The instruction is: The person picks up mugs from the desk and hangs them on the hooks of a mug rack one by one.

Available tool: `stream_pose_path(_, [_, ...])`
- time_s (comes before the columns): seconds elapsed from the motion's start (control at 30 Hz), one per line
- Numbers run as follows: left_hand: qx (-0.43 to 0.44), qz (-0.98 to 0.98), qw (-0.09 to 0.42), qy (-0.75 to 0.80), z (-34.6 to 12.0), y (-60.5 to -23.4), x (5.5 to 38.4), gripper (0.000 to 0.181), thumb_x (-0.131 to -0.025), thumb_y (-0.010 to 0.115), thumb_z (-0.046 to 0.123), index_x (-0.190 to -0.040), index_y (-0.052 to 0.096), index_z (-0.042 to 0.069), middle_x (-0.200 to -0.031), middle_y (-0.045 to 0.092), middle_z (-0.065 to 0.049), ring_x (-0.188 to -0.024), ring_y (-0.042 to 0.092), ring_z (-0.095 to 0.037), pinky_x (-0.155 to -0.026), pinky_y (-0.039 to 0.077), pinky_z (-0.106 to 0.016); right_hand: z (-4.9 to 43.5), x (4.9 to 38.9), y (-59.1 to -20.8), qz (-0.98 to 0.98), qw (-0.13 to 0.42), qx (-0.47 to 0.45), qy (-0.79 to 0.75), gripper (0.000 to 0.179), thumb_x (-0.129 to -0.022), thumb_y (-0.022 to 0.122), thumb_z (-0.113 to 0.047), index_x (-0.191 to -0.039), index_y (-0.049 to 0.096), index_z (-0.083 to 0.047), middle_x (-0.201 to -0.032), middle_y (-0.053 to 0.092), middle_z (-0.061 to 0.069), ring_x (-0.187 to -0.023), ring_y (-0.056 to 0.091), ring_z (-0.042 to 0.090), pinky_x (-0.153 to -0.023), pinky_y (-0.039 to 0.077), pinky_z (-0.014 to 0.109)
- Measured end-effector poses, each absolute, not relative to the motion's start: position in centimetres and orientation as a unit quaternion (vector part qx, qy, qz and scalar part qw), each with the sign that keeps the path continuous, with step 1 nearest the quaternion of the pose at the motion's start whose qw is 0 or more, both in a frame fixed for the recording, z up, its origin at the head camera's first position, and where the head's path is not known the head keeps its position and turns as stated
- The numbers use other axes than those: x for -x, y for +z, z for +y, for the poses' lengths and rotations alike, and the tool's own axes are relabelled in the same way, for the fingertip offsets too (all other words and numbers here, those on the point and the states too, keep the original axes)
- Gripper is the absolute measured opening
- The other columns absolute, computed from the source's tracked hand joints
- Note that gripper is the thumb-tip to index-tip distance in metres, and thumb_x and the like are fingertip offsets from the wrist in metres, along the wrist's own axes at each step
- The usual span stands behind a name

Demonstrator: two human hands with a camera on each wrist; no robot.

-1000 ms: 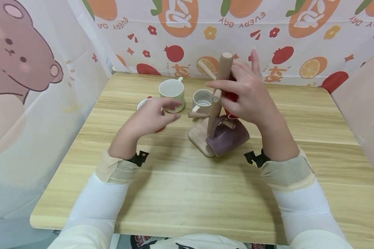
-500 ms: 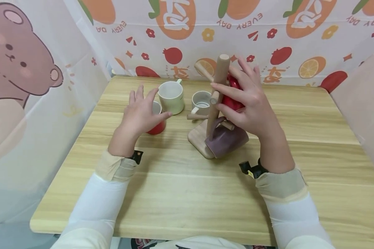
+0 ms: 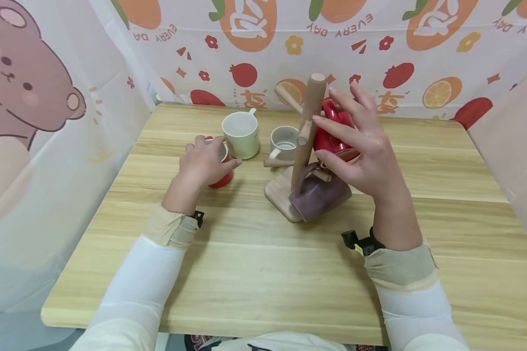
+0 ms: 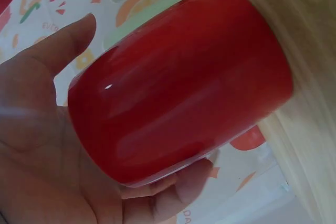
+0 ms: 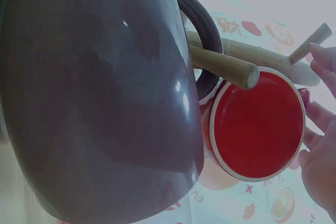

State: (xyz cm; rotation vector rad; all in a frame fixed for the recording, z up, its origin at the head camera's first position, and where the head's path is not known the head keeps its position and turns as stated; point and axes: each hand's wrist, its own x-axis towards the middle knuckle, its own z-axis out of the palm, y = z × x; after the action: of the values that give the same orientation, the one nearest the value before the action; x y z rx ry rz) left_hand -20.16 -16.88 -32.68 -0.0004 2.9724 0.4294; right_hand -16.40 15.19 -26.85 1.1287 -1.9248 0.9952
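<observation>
My left hand (image 3: pixel 199 163) is over a red mug (image 3: pixel 221 180) standing on the table. In the left wrist view its thumb stands apart from the red mug's wall (image 4: pixel 178 87), while the other fingers reach along the far side. A second red mug (image 3: pixel 327 141) hangs on a wooden mug tree (image 3: pixel 314 92). Beside it my right hand (image 3: pixel 364 144) has its fingers spread, their tips close to the mug and post; contact is unclear. Lower on the tree, a purple mug (image 3: pixel 322 197) hangs tilted by its handle; it fills much of the right wrist view.
A pale green mug (image 3: pixel 241 136) stands just behind the left hand. A small grey-white mug (image 3: pixel 284 141) is behind the tree's base (image 3: pixel 281 192). Bare pegs (image 3: pixel 278 163) stick out from the post. A printed curtain (image 3: pixel 263 63) hangs along the table's (image 3: pixel 246 282) back edge.
My left hand has swung left from near the pale green mug and come down over the standing red mug. My right hand's fingers have spread and drawn slightly back from the hanging red mug.
</observation>
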Motion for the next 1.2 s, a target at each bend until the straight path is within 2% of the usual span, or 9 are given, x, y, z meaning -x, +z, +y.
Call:
stream_pose_path(0.07, [0.001,0.988,0.071,0.135,-16.9,-32.8,20.3,0.077,-0.089,0.062,0.056,-0.152,0.033,0.021,-0.142,0.034,-0.030,-0.119,0.039,-0.053,-0.086,0.045,-0.067,15.4,16.4,-26.9,-0.740,0.343,-0.433,0.384,0.040,-0.082,0.074,-0.021,-0.118,0.070,-0.004,-0.141,0.050,0.024,-0.145,0.026,0.038,-0.120,0.016,0.052])
stream_pose_path(0.17, [-0.004,0.990,0.071,0.124,-16.8,-32.8,20.4,0.074,-0.090,0.062,0.053,-0.150,0.033,0.021,-0.139,0.034,-0.031,-0.116,0.040,-0.054,-0.083,0.046,-0.066,15.7,16.2,-27.0,-0.747,0.336,-0.425,0.385,0.040,-0.082,0.074,-0.021,-0.119,0.070,-0.005,-0.141,0.051,0.023,-0.146,0.027,0.036,-0.119,0.021,0.052])
stream_pose_path(0.3, [-0.020,0.991,0.058,0.122,-17.0,-32.8,20.4,0.064,-0.088,0.067,0.048,-0.138,0.044,0.017,-0.127,0.042,-0.029,-0.108,0.045,-0.050,-0.078,0.048,-0.064,16.1,15.9,-27.2,-0.754,0.341,-0.411,0.382,0.039,-0.084,0.072,-0.024,-0.118,0.071,-0.006,-0.141,0.051,0.022,-0.146,0.026,0.034,-0.118,0.025,0.053])
stream_pose_path(0.47, [-0.031,0.989,0.059,0.132,-17.6,-32.5,20.0,0.056,-0.083,0.073,0.042,-0.126,0.051,0.015,-0.112,0.047,-0.023,-0.101,0.051,-0.044,-0.076,0.049,-0.059,16.1,15.7,-27.1,-0.739,0.366,-0.413,0.385,0.044,-0.091,0.065,-0.040,-0.116,0.071,-0.005,-0.138,0.052,0.024,-0.145,0.029,0.038,-0.119,0.022,0.053])
stream_pose_path(0.63, [-0.046,0.985,0.077,0.147,-18.6,-31.7,19.5,0.056,-0.080,0.077,0.038,-0.124,0.052,0.015,-0.111,0.049,-0.021,-0.099,0.055,-0.042,-0.074,0.049,-0.057,16.1,15.6,-27.1,-0.736,0.373,-0.413,0.386,0.043,-0.092,0.064,-0.040,-0.115,0.072,-0.005,-0.137,0.053,0.025,-0.143,0.031,0.039,-0.119,0.020,0.053])
stream_pose_path(0.87, [-0.108,0.971,0.107,0.184,-19.8,-30.1,18.7,0.053,-0.077,0.082,0.025,-0.122,0.055,0.017,-0.121,0.049,-0.018,-0.107,0.052,-0.038,-0.077,0.053,-0.056,16.2,15.4,-26.9,-0.742,0.372,-0.409,0.380,0.044,-0.092,0.063,-0.041,-0.115,0.072,-0.005,-0.138,0.052,0.024,-0.144,0.030,0.038,-0.119,0.020,0.053])
stream_pose_path(1.2, [-0.193,0.947,0.071,0.246,-20.2,-27.7,16.8,0.050,-0.075,0.084,0.022,-0.119,0.061,0.018,-0.118,0.054,-0.009,-0.107,0.051,-0.028,-0.080,0.052,-0.045,16.4,14.8,-26.2,-0.742,0.377,-0.394,0.390,0.047,-0.091,0.064,-0.042,-0.114,0.072,-0.002,-0.138,0.052,0.026,-0.143,0.031,0.038,-0.117,0.026,0.051])
